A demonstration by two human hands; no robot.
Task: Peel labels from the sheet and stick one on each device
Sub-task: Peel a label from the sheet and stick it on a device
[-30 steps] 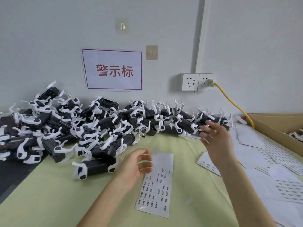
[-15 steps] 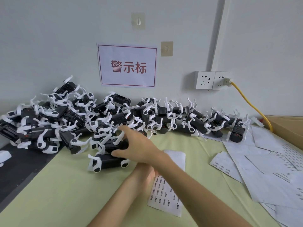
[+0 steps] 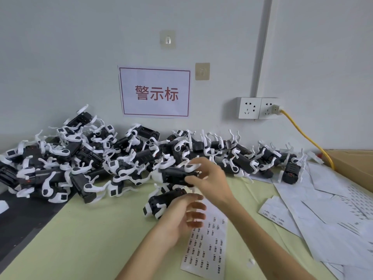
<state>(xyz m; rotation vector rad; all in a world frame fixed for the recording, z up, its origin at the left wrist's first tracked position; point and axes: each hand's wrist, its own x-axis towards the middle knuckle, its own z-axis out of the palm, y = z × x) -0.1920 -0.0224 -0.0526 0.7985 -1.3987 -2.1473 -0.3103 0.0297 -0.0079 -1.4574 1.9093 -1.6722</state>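
Observation:
My right hand (image 3: 210, 179) grips a black-and-white device (image 3: 171, 175) and holds it just above the yellow-green table, in front of the pile of devices (image 3: 84, 156). My left hand (image 3: 185, 217) hovers below it with fingers spread and empty, over the upper end of the label sheet (image 3: 207, 247). Another device (image 3: 161, 201) lies on the table just left of my left hand. The sheet carries several rows of small printed labels.
Used white backing sheets (image 3: 323, 217) cover the table on the right. A cardboard box (image 3: 355, 164) stands at the far right. A yellow cable (image 3: 302, 136) runs from the wall socket (image 3: 258, 108). A dark surface (image 3: 24, 217) borders the table on the left.
My right hand swung from the right end of the pile to the middle, took hold of a device and lifted it. My left hand stayed by the sheet. The camera shifted left.

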